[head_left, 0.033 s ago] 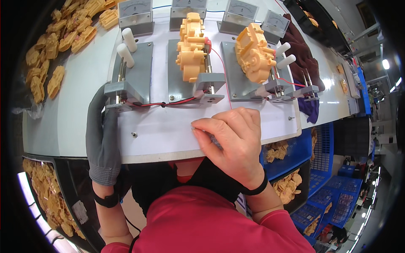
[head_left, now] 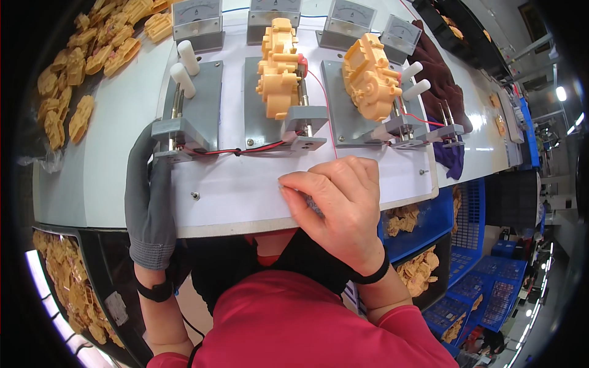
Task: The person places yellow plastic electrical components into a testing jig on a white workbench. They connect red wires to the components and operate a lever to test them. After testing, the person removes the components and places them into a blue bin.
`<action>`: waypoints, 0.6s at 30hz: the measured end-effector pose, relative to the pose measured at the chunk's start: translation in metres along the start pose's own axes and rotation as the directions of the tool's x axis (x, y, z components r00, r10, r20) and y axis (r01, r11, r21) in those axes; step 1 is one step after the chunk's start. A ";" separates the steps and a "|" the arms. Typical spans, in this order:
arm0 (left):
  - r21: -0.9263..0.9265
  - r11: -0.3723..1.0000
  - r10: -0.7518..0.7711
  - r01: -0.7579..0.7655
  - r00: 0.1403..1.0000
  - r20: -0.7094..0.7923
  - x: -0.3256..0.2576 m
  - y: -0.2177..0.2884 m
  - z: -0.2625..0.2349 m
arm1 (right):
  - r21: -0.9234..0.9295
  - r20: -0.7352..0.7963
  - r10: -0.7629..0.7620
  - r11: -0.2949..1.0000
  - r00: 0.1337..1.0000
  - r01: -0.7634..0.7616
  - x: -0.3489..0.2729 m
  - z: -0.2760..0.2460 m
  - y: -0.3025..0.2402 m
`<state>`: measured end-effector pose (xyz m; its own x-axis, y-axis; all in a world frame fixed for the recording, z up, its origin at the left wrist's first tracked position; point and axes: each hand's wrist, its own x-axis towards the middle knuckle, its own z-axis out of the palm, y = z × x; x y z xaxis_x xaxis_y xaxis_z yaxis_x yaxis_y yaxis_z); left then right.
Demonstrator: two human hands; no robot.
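Left hand: the left hand (head_left: 149,202), in a grey knit glove, lies flat and open along the left edge of the white board (head_left: 245,193), fingers stretched up toward the left fixture (head_left: 190,113); it grips nothing.
Right hand: the right hand (head_left: 340,205), bare, rests knuckles-up on the front part of the white board with the fingers curled inward; whether anything sits under the fingers I cannot tell.
White board: lies on the desk (head_left: 104,178) right in front of the person, and carries three grey metal fixtures side by side.
Left fixture: holds no part; two white cylindrical handles (head_left: 184,67) stick up at its far end.
Middle fixture: the middle fixture (head_left: 279,107) carries a yellow plastic gearbox (head_left: 279,67), standing lengthwise on the plate, well beyond the right hand.
Right fixture: the right fixture (head_left: 362,110) carries a second yellow gearbox (head_left: 368,76), tilted, with white handles just to its right.
Wires: red and black wires (head_left: 245,149) run along the near ends of the fixtures, just beyond both hands.
Meters: a row of grey dial meters (head_left: 270,9) stands behind the fixtures.
Loose parts: a heap of yellow parts (head_left: 80,73) lies on the desk to the far left.
Bins: blue crates (head_left: 423,227) with more yellow parts sit below the desk edge at right.
Cloth: a dark maroon cloth (head_left: 442,80) lies right of the board.
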<state>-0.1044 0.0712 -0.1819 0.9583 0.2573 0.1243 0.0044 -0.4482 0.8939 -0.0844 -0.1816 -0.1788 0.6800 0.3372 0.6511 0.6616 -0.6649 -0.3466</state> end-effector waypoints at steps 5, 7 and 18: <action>0.004 1.000 -0.008 0.008 1.000 -0.006 0.001 0.000 0.001 | 0.002 -0.001 0.007 1.000 1.000 -0.007 0.000 0.000 -0.001; 0.010 1.000 -0.007 0.007 1.000 -0.003 0.002 0.000 0.000 | 0.000 -0.001 0.006 1.000 1.000 -0.006 0.001 0.000 -0.001; 0.004 1.000 -0.003 0.003 1.000 -0.008 0.000 0.002 0.000 | 0.000 -0.009 0.001 1.000 1.000 -0.001 0.000 0.002 -0.001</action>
<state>-0.1041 0.0701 -0.1807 0.9559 0.2656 0.1250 0.0087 -0.4511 0.8924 -0.0841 -0.1800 -0.1799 0.6781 0.3302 0.6566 0.6606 -0.6655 -0.3474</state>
